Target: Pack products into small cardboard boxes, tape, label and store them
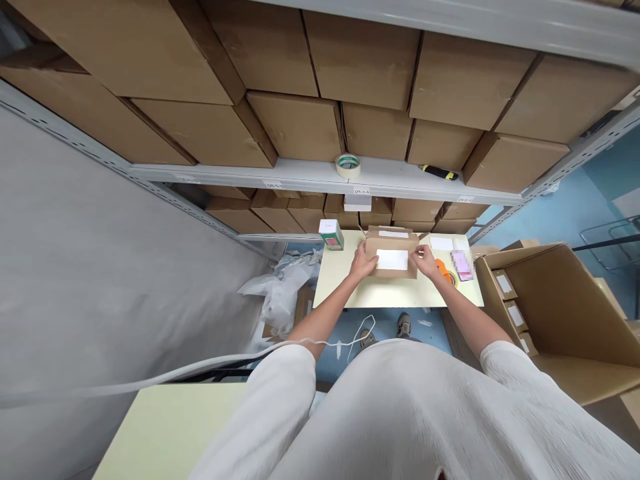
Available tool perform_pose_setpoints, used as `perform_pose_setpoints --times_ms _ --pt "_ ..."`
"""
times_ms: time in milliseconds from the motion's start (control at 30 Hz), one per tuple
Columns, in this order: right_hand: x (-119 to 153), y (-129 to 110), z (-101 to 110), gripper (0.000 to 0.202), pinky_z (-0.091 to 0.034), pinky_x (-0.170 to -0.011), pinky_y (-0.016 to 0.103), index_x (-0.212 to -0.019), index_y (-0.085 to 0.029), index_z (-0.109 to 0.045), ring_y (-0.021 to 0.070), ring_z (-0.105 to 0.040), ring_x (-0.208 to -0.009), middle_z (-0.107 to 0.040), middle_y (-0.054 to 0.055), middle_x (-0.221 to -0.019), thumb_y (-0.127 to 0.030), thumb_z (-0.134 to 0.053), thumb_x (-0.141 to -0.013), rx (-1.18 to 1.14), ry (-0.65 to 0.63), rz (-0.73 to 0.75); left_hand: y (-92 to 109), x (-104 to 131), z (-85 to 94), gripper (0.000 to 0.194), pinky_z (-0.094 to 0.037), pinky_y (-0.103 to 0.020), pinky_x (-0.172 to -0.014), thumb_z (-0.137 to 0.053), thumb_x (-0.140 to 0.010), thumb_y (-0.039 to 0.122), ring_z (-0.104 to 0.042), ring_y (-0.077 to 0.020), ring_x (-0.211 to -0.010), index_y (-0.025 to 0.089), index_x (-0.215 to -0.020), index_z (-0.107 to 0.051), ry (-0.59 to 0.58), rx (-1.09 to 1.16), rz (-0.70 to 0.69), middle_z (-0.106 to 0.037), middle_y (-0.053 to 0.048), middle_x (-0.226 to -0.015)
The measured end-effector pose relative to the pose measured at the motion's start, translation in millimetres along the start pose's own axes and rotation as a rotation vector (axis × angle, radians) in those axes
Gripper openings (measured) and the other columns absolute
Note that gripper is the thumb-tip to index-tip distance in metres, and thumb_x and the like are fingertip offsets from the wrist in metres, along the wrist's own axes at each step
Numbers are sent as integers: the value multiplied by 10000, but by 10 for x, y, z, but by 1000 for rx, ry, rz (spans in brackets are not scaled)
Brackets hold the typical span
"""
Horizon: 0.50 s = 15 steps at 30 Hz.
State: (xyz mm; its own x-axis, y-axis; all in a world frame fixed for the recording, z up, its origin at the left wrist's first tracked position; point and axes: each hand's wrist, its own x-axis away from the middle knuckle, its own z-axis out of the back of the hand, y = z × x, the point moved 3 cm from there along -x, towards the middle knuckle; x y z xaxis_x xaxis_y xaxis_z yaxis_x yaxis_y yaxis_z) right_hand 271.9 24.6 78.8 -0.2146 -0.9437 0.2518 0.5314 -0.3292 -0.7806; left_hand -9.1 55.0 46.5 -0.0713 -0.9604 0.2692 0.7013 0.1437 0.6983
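Nearest the viewer is the person's white shirt [400, 413], both bare forearms extended forward to a pale yellow worktable [345, 293]. The left hand [363, 262] is part-closed and gripping the left side of a small cardboard carton [393, 244], thumb laid on its face beside a blank-looking white label [392, 260]. The right hand [425, 261] is drawn into a pinch at the carton's right edge; whether a thin flap or strip of tape also lies between those fingertips cannot be made out at this size. The carton sits between the two hands, over the middle of the table. The step in hand is judged to be handling the carton at its edges; the move calls for a steady left hold and fine fingertip control on the right. To the right of the right hand are an orange tape dispenser [442, 268] and a pink-faced, pixelated phone-like item [463, 265]; beyond the left hand stands a green-and-white box [331, 235]. Farther off, the rack shelf [305, 170] bears a tape roll [349, 166] and a black-and-yellow utility knife [439, 173], before stacked brown boxes [295, 130].
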Motion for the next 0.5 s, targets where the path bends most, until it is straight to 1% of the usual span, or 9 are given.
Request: perform_pose_setpoints --times_ms 100,167,267,367,433,500 --pt "22 -22 -17 393 -512 -1131 392 -1237 -266 -531 256 -614 -1345 -613 120 -1460 -509 -624 -943 -22 28 49 18 32 49 807 -536 -409 -1107 -644 -993 396 -626 -296 -1404 214 -1657 -223 49 134 43 -523 -194 -1638" --pt "63 5 -49 382 -513 -1129 405 -1223 -257 -535 266 -610 -1356 -617 127 -1447 -505 -622 -946 0 9 65 4 90 54 712 -538 -405 -1075 -618 -1007 380 -647 -291 -1370 215 -1604 -267 38 133 68 -564 -186 -1599" --pt "160 89 -72 342 -507 -1133 411 -1193 -249 -559 274 -615 -1353 -652 118 -1400 -484 -623 -953 87 -46 78 -48 235 74 586 -543 -432 -1014 -589 -1017 367 -690 -331 -1301 209 -1536 -369 -13 27 112 -683 -177 -1452" --pt "270 170 -29 282 -519 -1101 395 -1180 -240 -598 275 -665 -1281 -701 110 -1349 -420 -633 -964 211 -137 60 -84 422 154 443 -535 -476 -987 -580 -1011 382 -724 -389 -1216 220 -1422 -555 -47 -159 138 -774 -165 -1253" --pt "332 186 20 216 -540 -1045 370 -1141 -234 -639 268 -708 -1185 -747 101 -1273 -365 -637 -969 278 -234 40 -60 534 230 312 -526 -488 -997 -540 -1027 386 -723 -403 -1200 239 -1259 -689 -35 -264 102 -793 -153 -1163" --pt "362 152 68 167 -559 -988 345 -1097 -232 -681 256 -731 -1099 -788 83 -1161 -337 -621 -981 286 -330 49 10 606 282 299 -529 -480 -993 -490 -1054 380 -729 -393 -1164 252 -1143 -745 -50 -293 24 -802 -133 -1088"
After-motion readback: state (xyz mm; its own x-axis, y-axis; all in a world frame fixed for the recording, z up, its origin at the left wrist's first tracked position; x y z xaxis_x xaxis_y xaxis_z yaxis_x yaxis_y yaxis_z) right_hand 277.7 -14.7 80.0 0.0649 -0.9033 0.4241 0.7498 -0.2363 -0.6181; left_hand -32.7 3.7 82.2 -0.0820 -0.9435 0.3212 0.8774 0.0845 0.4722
